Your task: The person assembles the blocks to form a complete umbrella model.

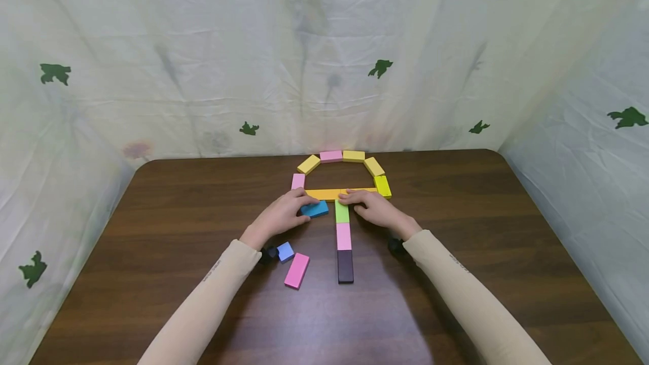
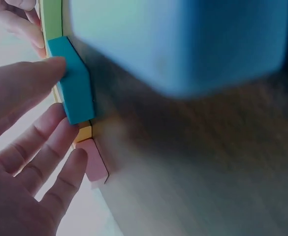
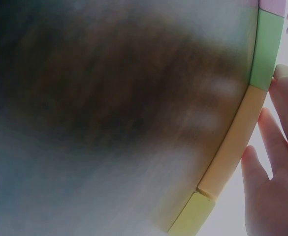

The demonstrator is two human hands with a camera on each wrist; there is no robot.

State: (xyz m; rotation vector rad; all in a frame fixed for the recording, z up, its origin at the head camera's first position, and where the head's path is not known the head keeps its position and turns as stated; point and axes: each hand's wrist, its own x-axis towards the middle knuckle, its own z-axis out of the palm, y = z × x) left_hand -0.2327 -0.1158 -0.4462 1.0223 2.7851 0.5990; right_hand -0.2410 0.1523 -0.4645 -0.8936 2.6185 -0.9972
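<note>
A blue block (image 1: 315,209) lies slantwise below the orange bar (image 1: 324,195). My left hand (image 1: 281,214) pinches it between thumb and fingers; in the left wrist view the thumb (image 2: 52,69) lies against the blue block (image 2: 75,88). My right hand (image 1: 377,207) reaches in from the other side, fingers extended, the tips touching near where the green block (image 1: 342,212) meets the orange bar. Under the green block, a pink block (image 1: 343,236) and a dark purple block (image 1: 345,267) continue a straight column. Yellow (image 1: 354,156) and pink blocks (image 1: 331,156) form an arch above the bar.
Near the left wrist lie a small blue block (image 1: 285,252) and a loose pink block (image 1: 296,271). A brown wooden table (image 1: 203,201) carries everything, and a pale curtain (image 1: 213,61) with green leaf shapes hangs behind its far edge.
</note>
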